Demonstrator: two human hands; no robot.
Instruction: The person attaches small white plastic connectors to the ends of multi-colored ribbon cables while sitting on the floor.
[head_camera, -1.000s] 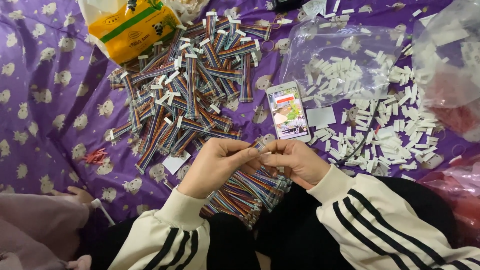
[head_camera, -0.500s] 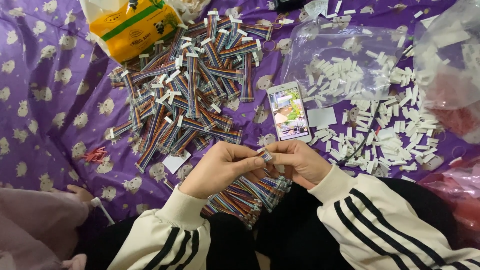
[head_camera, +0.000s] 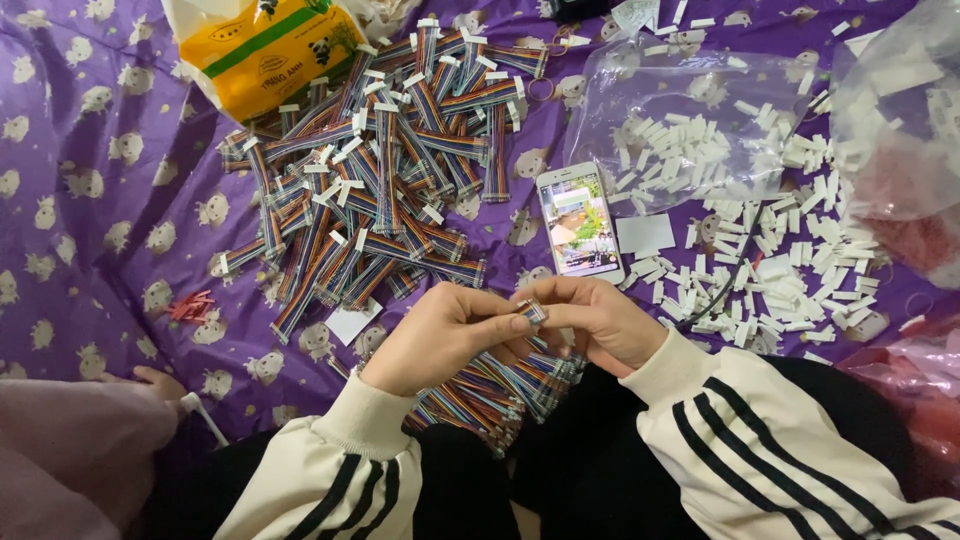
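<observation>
Low in the frame's centre, I am pinching one rainbow ribbon cable (head_camera: 533, 312) between my left hand (head_camera: 440, 338) and right hand (head_camera: 600, 318), fingertips closed on its end. Below them is lying a bundle of cables (head_camera: 500, 385); farther up, a smartphone (head_camera: 579, 222), then the finished cable pile (head_camera: 385, 170).

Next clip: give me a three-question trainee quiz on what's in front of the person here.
1. True or false: the phone lies between the ribbon-cable pile and the white connector pieces.
2. What do the left hand and right hand pinch between them?
A. a red piece
B. the end of a multicoloured ribbon cable
C. the phone
3. Fill in: the yellow bag lies at the pile's upper ____ side.

Key: 1 true; 2 B; 3 left.
</observation>
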